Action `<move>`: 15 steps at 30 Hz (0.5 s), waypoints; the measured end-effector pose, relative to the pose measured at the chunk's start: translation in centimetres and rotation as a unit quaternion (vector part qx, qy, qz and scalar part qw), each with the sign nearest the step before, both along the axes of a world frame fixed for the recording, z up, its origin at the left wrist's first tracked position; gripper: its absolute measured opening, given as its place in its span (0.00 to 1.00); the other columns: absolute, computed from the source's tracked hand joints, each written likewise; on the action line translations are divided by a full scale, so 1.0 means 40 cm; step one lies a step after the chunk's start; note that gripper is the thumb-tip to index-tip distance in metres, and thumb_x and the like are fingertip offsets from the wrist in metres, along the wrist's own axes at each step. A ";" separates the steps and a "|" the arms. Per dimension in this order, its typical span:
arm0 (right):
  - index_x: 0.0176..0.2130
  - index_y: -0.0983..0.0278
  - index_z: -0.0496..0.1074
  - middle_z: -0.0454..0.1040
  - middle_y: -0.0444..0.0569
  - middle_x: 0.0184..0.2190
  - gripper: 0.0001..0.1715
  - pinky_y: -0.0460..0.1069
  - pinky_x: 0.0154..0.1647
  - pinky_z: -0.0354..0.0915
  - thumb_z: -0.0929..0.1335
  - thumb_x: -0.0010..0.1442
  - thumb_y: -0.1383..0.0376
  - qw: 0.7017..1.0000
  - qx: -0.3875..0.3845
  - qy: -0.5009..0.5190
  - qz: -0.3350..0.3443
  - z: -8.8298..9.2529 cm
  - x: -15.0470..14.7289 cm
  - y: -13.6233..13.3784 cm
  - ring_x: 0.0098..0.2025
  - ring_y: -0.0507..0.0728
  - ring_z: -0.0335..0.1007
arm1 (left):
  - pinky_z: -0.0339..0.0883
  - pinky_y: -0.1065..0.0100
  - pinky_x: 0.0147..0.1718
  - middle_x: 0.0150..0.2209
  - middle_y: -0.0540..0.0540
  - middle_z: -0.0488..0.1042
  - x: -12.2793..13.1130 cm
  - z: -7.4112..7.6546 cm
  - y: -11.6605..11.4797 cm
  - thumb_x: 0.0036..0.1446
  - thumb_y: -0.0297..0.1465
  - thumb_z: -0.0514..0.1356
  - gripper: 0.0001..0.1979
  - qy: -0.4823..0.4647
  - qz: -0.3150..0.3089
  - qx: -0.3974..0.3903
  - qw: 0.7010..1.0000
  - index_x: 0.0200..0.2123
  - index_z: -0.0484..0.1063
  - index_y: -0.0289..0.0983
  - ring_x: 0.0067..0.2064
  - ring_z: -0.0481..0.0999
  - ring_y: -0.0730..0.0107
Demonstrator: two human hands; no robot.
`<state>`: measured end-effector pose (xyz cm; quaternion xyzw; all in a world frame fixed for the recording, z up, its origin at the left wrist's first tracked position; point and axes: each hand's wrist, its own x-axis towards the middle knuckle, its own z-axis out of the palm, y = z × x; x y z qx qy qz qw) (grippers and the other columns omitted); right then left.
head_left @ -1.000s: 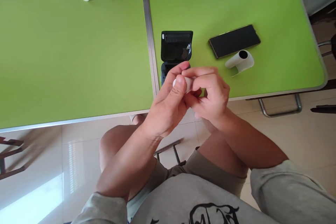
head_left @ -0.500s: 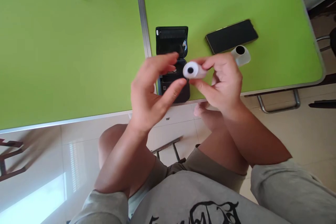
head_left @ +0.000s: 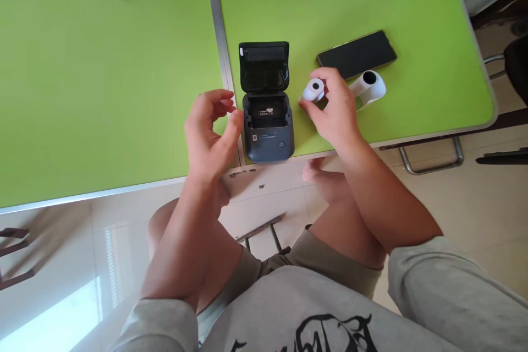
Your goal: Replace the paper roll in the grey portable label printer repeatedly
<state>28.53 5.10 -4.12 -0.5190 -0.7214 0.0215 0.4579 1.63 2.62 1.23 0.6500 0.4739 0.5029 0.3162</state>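
Device [head_left: 270, 144], lid [head_left: 264, 74] raised, sits at the bench's [head_left: 124, 93] near edge. Right hand [head_left: 335, 109] is clamped on a white roll [head_left: 312, 91]; left hand [head_left: 209, 140], digits apart, hovers just beside the device.

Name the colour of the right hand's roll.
The paper roll is white; the head view shows it.

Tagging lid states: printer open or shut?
Open: the lid is tipped back at its hinge, on the side away from the person, and the bay of the printer shows.

Power symbol [head_left: 281, 144] on device [head_left: 268, 149], shirt lettering [head_left: 333, 332] illegible
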 end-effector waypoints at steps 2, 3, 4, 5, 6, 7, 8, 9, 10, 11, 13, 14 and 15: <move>0.55 0.55 0.69 0.79 0.48 0.46 0.29 0.54 0.41 0.77 0.77 0.56 0.67 1.000 0.018 -0.006 -0.006 0.022 -0.003 -0.011 0.42 0.58 0.77 | 0.75 0.56 0.50 0.43 0.46 0.77 0.008 0.008 -0.009 0.65 0.55 0.62 0.20 -0.001 -0.006 0.009 1.000 0.47 0.76 0.47 0.46 0.79 0.60; 0.55 0.55 0.70 0.79 0.49 0.47 0.30 0.54 0.42 0.77 0.77 0.56 0.66 0.999 0.034 -0.007 -0.009 0.040 0.000 -0.021 0.44 0.58 0.77 | 0.75 0.55 0.50 0.43 0.46 0.77 0.010 0.013 -0.012 0.65 0.55 0.62 0.20 -0.003 -0.008 0.016 1.000 0.47 0.76 0.47 0.46 0.79 0.59; 0.55 0.55 0.70 0.78 0.49 0.47 0.29 0.55 0.44 0.77 0.77 0.56 0.66 0.998 0.056 -0.007 -0.014 0.061 0.007 -0.032 0.47 0.60 0.77 | 0.74 0.55 0.51 0.43 0.46 0.77 0.012 0.016 -0.013 0.65 0.55 0.61 0.20 -0.006 -0.010 0.020 1.000 0.47 0.76 0.47 0.46 0.79 0.59; 0.55 0.55 0.71 0.78 0.51 0.48 0.27 0.56 0.46 0.77 0.77 0.57 0.66 0.996 0.082 -0.008 -0.022 0.083 0.019 -0.042 0.49 0.61 0.77 | 0.74 0.55 0.50 0.43 0.46 0.77 0.012 0.019 -0.014 0.65 0.56 0.61 0.20 -0.010 -0.011 0.022 1.000 0.47 0.76 0.48 0.46 0.79 0.59; 0.53 0.55 0.72 0.78 0.51 0.47 0.25 0.58 0.49 0.76 0.77 0.58 0.67 0.994 0.104 -0.008 -0.039 0.101 0.037 -0.051 0.50 0.62 0.76 | 0.73 0.55 0.51 0.43 0.46 0.77 0.011 0.020 -0.012 0.65 0.56 0.61 0.21 -0.013 -0.012 0.019 1.000 0.47 0.76 0.48 0.46 0.79 0.59; 0.52 0.56 0.74 0.78 0.52 0.47 0.23 0.58 0.52 0.75 0.76 0.58 0.68 0.990 0.128 -0.006 -0.057 0.113 0.059 -0.056 0.50 0.62 0.76 | 0.73 0.55 0.51 0.43 0.46 0.77 0.010 0.019 -0.010 0.65 0.57 0.61 0.21 -0.016 -0.012 0.013 1.000 0.47 0.76 0.48 0.47 0.78 0.59; 0.52 0.57 0.75 0.77 0.53 0.46 0.23 0.59 0.54 0.74 0.76 0.57 0.70 0.987 0.146 -0.002 -0.074 0.116 0.085 -0.057 0.50 0.63 0.76 | 0.72 0.54 0.52 0.44 0.46 0.77 0.008 0.016 -0.007 0.64 0.58 0.61 0.21 -0.018 -0.012 0.006 1.000 0.47 0.77 0.49 0.48 0.78 0.59; 0.52 0.57 0.75 0.77 0.54 0.47 0.25 0.59 0.56 0.73 0.77 0.56 0.70 0.985 0.146 0.005 -0.093 0.110 0.113 -0.055 0.52 0.63 0.75 | 0.71 0.54 0.52 0.44 0.47 0.76 0.006 0.012 -0.003 0.64 0.58 0.62 0.22 -0.018 -0.012 0.000 1.000 0.47 0.77 0.49 0.49 0.78 0.59; 0.53 0.58 0.75 0.76 0.55 0.48 0.28 0.59 0.56 0.73 0.79 0.54 0.70 0.984 0.140 0.014 -0.111 0.096 0.140 -0.049 0.52 0.63 0.75 | 0.70 0.54 0.52 0.44 0.47 0.76 0.005 0.007 0.001 0.63 0.59 0.62 0.23 -0.015 -0.013 -0.003 1.000 0.47 0.77 0.48 0.49 0.77 0.59; 0.53 0.58 0.76 0.75 0.56 0.49 0.31 0.58 0.55 0.73 0.81 0.51 0.70 0.984 0.130 0.022 -0.123 0.075 0.165 -0.042 0.51 0.63 0.76 | 0.69 0.54 0.52 0.44 0.47 0.76 0.003 0.001 0.005 0.63 0.59 0.62 0.24 -0.012 -0.014 -0.003 1.000 0.47 0.77 0.47 0.50 0.77 0.59; 0.55 0.57 0.75 0.75 0.56 0.51 0.33 0.55 0.51 0.74 0.82 0.51 0.67 0.986 0.100 0.027 -0.133 0.025 0.205 -0.026 0.48 0.60 0.76 | 0.70 0.54 0.51 0.45 0.47 0.76 0.001 -0.011 0.012 0.64 0.59 0.62 0.25 0.001 -0.014 0.001 1.000 0.47 0.77 0.45 0.50 0.77 0.59; 0.55 0.56 0.74 0.75 0.55 0.51 0.34 0.54 0.52 0.74 0.82 0.51 0.66 0.987 0.084 0.020 -0.135 0.002 0.218 -0.019 0.49 0.60 0.76 | 0.70 0.54 0.50 0.45 0.46 0.77 0.001 -0.017 0.015 0.64 0.58 0.62 0.24 0.009 -0.013 0.000 1.000 0.47 0.77 0.44 0.50 0.77 0.60; 0.55 0.55 0.73 0.76 0.55 0.51 0.34 0.53 0.52 0.74 0.82 0.52 0.65 0.988 0.073 0.014 -0.135 -0.016 0.227 -0.014 0.49 0.59 0.76 | 0.70 0.55 0.49 0.45 0.46 0.77 0.001 -0.022 0.017 0.65 0.58 0.62 0.24 0.019 -0.012 -0.001 1.000 0.47 0.78 0.44 0.49 0.77 0.60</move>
